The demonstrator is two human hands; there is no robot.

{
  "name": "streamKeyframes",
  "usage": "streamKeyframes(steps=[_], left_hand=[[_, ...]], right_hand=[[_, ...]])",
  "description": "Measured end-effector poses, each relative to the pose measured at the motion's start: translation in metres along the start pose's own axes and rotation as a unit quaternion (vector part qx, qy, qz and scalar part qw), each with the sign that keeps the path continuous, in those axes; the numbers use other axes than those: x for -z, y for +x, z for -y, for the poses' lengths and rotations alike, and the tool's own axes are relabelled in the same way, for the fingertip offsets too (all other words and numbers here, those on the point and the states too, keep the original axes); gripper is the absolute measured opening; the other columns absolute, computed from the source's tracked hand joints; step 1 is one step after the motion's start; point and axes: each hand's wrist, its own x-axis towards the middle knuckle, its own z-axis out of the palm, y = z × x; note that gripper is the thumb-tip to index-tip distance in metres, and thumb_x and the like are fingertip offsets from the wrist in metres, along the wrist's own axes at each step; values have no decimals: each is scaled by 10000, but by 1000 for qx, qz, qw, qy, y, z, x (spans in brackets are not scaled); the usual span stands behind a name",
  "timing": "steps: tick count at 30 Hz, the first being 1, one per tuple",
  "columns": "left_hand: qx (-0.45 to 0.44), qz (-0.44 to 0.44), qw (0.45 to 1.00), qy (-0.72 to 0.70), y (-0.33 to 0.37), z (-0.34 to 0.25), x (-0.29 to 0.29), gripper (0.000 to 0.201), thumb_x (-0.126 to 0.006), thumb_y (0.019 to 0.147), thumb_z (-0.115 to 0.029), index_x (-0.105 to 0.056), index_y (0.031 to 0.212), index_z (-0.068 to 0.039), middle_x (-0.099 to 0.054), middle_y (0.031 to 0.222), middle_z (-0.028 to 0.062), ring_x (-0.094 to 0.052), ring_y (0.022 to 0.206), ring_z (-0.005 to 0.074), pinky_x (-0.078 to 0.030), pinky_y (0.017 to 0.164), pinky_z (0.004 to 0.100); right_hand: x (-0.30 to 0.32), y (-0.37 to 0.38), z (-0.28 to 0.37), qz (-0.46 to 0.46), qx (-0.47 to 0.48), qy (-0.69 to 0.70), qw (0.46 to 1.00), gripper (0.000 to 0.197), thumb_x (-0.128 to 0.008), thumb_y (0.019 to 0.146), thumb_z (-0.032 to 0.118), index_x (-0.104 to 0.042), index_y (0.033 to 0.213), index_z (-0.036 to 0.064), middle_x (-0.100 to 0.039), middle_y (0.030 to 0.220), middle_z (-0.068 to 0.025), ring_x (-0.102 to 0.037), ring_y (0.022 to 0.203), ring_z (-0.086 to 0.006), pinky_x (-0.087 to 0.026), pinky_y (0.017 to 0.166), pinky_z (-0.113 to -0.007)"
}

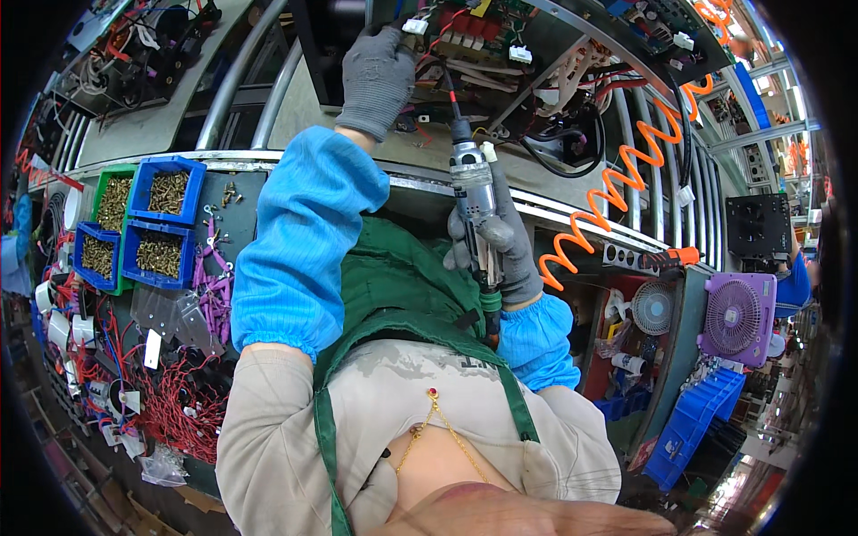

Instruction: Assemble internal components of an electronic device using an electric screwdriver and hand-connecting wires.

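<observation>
My right hand (509,241), in a grey glove, is wrapped round a silver power screwdriver (474,186). The tool points away from me, and its long thin bit (450,94) with a red band reaches into an opened electronic unit (500,76). My left hand (377,79), gloved the same way, is at the unit's left side beside a white connector (414,27) and red wires. Its fingers are curled in against the unit, and their tips are hidden. Circuit boards, bundled wires and a black cable (590,161) show inside the unit.
At left, blue bins (167,189) of brass-coloured screws stand near purple cable pieces (213,286) and a heap of red wires (183,393). An orange coiled hose (617,179) crosses at right. Metal rollers (237,76) run under the units. A purple fan (735,319) stands far right.
</observation>
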Motion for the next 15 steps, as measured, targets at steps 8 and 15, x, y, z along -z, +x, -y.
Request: streamKeyframes(steps=[8,15], left_hand=[[23,12,1000,15,-2,-7,1,236,-554,741,-45,-654,954,-48,-619,885,202,-605,800,367,-501,736,421],[-1,-38,999,7,-3,-6,-1,250,-556,731,-36,-643,966,-38,-612,902,215,-609,800,380,-506,726,426]], right_hand=[[-6,8,-4,19,-13,20,1000,990,-713,688,288,-95,1462,275,-547,802,-127,-578,507,-177,-566,506,-333],[-19,16,-5,34,10,77,996,937,-672,718,193,-105,1458,289,-541,823,-132,-583,531,-176,-579,516,-335]])
